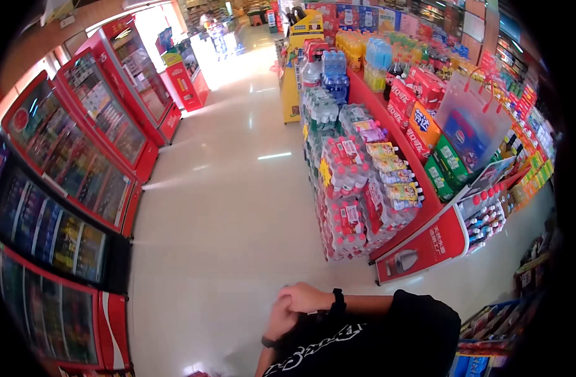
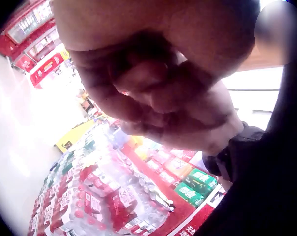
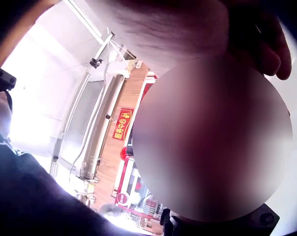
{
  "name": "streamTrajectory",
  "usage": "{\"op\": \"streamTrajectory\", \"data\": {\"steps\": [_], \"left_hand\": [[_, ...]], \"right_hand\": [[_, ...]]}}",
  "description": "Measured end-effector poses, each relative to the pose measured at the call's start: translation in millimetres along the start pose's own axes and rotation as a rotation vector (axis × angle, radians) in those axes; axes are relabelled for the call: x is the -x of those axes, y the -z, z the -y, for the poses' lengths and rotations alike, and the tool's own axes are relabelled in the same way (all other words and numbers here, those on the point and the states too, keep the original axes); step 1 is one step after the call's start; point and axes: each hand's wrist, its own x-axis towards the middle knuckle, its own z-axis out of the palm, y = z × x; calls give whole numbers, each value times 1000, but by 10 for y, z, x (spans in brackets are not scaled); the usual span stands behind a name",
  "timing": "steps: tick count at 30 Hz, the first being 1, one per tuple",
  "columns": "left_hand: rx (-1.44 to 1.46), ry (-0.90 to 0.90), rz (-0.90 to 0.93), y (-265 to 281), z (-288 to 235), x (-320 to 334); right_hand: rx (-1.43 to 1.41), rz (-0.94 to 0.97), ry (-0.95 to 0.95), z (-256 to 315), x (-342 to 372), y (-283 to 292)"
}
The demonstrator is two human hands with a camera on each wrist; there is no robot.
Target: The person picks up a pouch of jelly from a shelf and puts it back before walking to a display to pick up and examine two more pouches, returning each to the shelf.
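Note:
In the head view my hands meet low in front of my body, over the floor. The right hand [image 1: 308, 297], with a black band at its wrist, lies against the left hand [image 1: 280, 319], also banded. Loosely curled fingers overlap where they touch, and no object shows between them. Close up, the left wrist view has the left hand [image 2: 158, 22] dark across the top, with the right hand [image 2: 202, 130] just under it. The right hand [image 3: 163, 34] fills the top of the right wrist view; a blurred disc hides much below it.
Glass-door drink fridges [image 1: 74, 154] line the left side. To the right stand wrapped bottle packs [image 1: 344, 166] beside a red display counter [image 1: 417, 251] piled with drink cartons [image 1: 420, 129]. A pale tiled floor [image 1: 219, 188] runs between them toward a bright doorway [image 1: 228, 63].

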Motion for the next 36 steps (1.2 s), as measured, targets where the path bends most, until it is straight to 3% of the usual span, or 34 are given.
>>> {"op": "streamTrajectory", "data": {"steps": [3, 6, 7, 11, 14, 17, 19, 22, 27, 30, 31, 32, 33, 34, 36], "left_hand": [[-59, -153, 72, 407, 363, -665], [-46, -226, 252, 695, 563, -1435], [-68, -264, 332, 767, 592, -1709], [-120, -298, 471, 717, 614, -2491], [-120, -389, 525, 479, 924, -3017], [-190, -329, 602, 187, 1093, -3594], [-246, -267, 619, 61, 984, -4013], [-168, -329, 617, -158, 832, -4674], [-339, -375, 790, -576, 1235, -5690], [-330, -365, 867, -813, 1279, -6145], [-284, -365, 869, -906, 1244, -6272], [-237, -362, 873, -1006, 1227, -6399], [-321, -207, 932, -1128, 1280, -6536], [-288, -275, 948, -1291, 1426, -6691], [-220, -411, 981, -1640, 1677, -7045]], "right_hand": [[-10, -39, -106, 100, -584, 332], [22, -275, -18, -11, -1046, 605], [-14, -317, -118, 65, -1132, 749], [93, -423, -142, -175, -1442, 1172], [133, -439, -246, -618, -1654, 1473], [170, -430, -309, -872, -1767, 2014], [131, -498, -311, -917, -1840, 2428], [97, -643, -293, -1024, -1991, 2996], [84, -833, -318, -1783, -2312, 3489], [-50, -991, -494, -1705, -2233, 3882], [-73, -1114, -296, -1952, -2238, 3996], [-69, -1197, -394, -1986, -2192, 4123], [-65, -1277, -495, -1982, -2137, 4253], [-62, -1355, -600, -2019, -2088, 4377], [-157, -1536, -504, -2343, -2003, 4654]]}}
